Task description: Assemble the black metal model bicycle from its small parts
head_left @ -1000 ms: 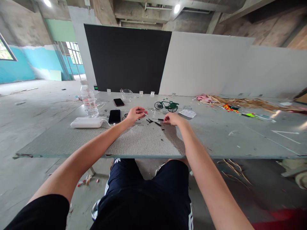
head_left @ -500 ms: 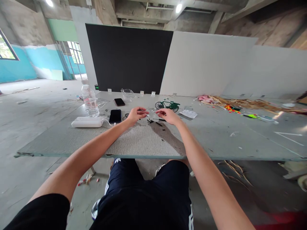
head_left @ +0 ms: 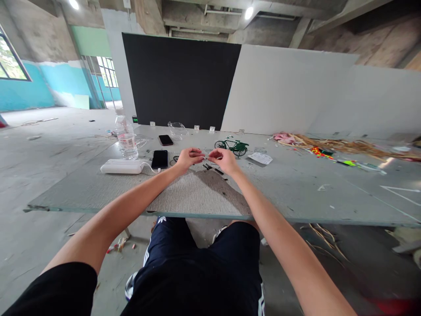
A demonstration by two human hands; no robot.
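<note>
Over the grey table (head_left: 289,193), my left hand (head_left: 190,159) pinches with its fingertips at a tiny silvery piece (head_left: 205,158), too small to name. From the other side my right hand (head_left: 222,159) is closed at the same spot, its fingertips nearly meeting the left ones. Whatever it grips is too small to make out. Small black parts (head_left: 215,170) lie on the table just below the hands. Behind my right hand stands a green model bicycle (head_left: 232,146). A dark wheel part (head_left: 176,158) shows partly beside my left hand.
Two phones (head_left: 159,159), a white power strip (head_left: 121,166) and a water bottle (head_left: 126,139) stand at the left. A paper slip (head_left: 260,158) lies right of the bicycle. Brown strips (head_left: 342,147) run along the back right. A black panel (head_left: 180,81) rises behind.
My right hand has moved left toward my left hand, and its fingers have closed in. The gap between the fingertips has narrowed. The view has shifted slightly.
</note>
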